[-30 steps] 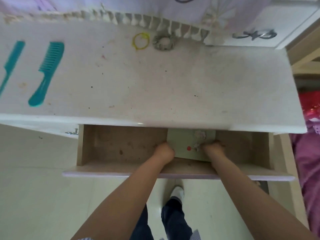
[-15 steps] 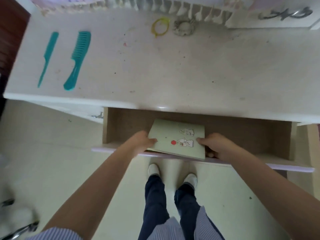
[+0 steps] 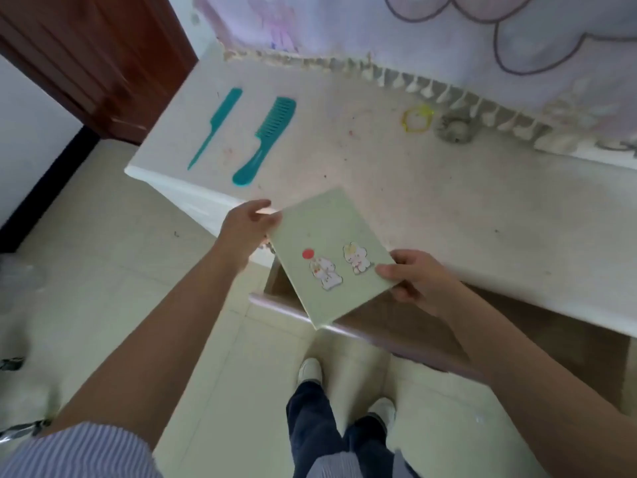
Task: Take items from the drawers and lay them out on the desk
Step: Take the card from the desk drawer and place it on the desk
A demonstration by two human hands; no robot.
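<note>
A pale green notebook (image 3: 327, 236) with rabbit stickers and a red dot is held in the air, half over the desk's front edge and half over the open drawer (image 3: 406, 326). My left hand (image 3: 246, 229) grips its left corner. My right hand (image 3: 418, 279) pinches its right edge, thumb on top. The white, stained desk top (image 3: 465, 201) lies beneath and beyond the notebook. The drawer's wooden inside shows under the notebook and my right forearm; what else it holds is hidden.
On the desk lie a teal tail comb (image 3: 215, 127) and a teal wide-tooth comb (image 3: 265, 141) at the left, a yellow hair tie (image 3: 417, 118) and a grey scrunchie (image 3: 454, 130) at the back. A fringed cloth (image 3: 448, 46) hangs behind. My feet (image 3: 310, 372) stand below the drawer.
Both hands have lifted the green notebook out of the drawer and up to the desk's front edge. The camera has swung left and back.
</note>
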